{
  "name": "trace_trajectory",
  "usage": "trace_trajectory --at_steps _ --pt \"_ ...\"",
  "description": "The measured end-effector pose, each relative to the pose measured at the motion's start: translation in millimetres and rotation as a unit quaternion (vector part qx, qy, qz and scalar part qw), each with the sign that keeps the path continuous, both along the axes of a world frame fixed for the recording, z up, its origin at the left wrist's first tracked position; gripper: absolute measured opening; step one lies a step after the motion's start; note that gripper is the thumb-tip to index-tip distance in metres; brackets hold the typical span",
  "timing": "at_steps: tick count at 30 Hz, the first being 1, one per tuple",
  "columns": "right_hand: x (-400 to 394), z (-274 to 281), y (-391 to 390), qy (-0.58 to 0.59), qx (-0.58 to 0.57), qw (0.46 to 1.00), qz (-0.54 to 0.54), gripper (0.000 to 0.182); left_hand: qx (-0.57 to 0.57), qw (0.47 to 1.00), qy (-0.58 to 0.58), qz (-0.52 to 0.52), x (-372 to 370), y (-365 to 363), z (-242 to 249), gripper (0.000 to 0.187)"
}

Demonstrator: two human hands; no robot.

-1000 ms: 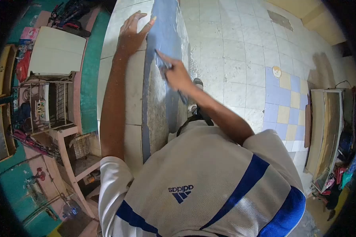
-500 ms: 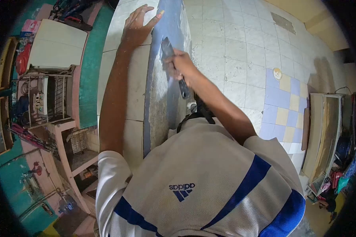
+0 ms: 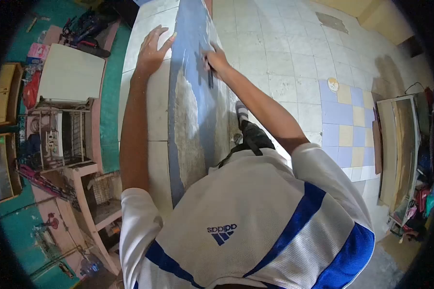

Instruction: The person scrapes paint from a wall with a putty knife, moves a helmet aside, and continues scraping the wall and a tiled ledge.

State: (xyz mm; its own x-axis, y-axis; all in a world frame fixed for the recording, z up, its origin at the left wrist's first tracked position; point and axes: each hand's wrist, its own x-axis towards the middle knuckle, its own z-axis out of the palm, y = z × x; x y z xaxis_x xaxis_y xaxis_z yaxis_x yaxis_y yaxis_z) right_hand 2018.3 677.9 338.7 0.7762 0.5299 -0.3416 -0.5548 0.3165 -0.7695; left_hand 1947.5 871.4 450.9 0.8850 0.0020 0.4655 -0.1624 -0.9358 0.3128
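My left hand point(image 3: 153, 52) lies with fingers spread on the white tiled top point(image 3: 158, 103) of a low wall, its thumb at the border of the blue-painted face. My right hand point(image 3: 216, 61) is wrapped round a scraper point(image 3: 210, 80); the dark handle points down toward me, and the blade is mostly hidden by the hand. Beside it runs the blue paint point(image 3: 190, 36), marked with pale scratches. Nearer my body, a patch of bare grey cement point(image 3: 184, 127) shows where paint is gone, with ragged edges.
Right of the wall is a white tiled floor point(image 3: 284, 62) with a blue and yellow checkered section and a round container point(image 3: 332, 85). A cabinet point(image 3: 398, 149) stands at far right. Shelving point(image 3: 89, 192) and a white-topped unit point(image 3: 72, 72) are at left. My foot point(image 3: 242, 113) is beside the wall.
My right hand has moved slightly up the blue surface with the scraper, whose blade is now hidden. My left hand stays on the tiles. The view has shifted, showing more bare cement and my foot.
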Motion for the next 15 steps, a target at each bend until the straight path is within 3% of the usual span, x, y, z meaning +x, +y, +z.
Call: trace_trajectory --at_steps 2,4,6,9,12,15 --pt "-38 -2 -35 -0.007 -0.019 0.998 0.057 0.063 -0.016 1.0 0.004 0.004 0 -1 1 0.051" --pt "-73 -22 -61 0.049 -0.084 0.984 0.15 0.043 -0.003 1.0 -0.004 -0.003 -1 2 -4 0.052" --pt "-111 -67 -71 0.248 -0.024 0.951 0.182 0.024 -0.005 1.0 0.004 0.021 -4 -3 -2 0.053" --pt "-152 -70 -81 0.286 0.007 0.944 0.163 0.015 0.001 0.999 0.007 0.032 -4 -4 -2 0.053" --pt "-149 -24 -90 0.196 -0.001 0.965 0.176 0.014 0.007 0.999 -0.003 0.033 -2 -3 -2 0.053" --pt "-139 0 -85 0.162 0.091 0.964 0.191 0.014 0.009 1.0 -0.007 0.02 -4 -5 -1 0.051"
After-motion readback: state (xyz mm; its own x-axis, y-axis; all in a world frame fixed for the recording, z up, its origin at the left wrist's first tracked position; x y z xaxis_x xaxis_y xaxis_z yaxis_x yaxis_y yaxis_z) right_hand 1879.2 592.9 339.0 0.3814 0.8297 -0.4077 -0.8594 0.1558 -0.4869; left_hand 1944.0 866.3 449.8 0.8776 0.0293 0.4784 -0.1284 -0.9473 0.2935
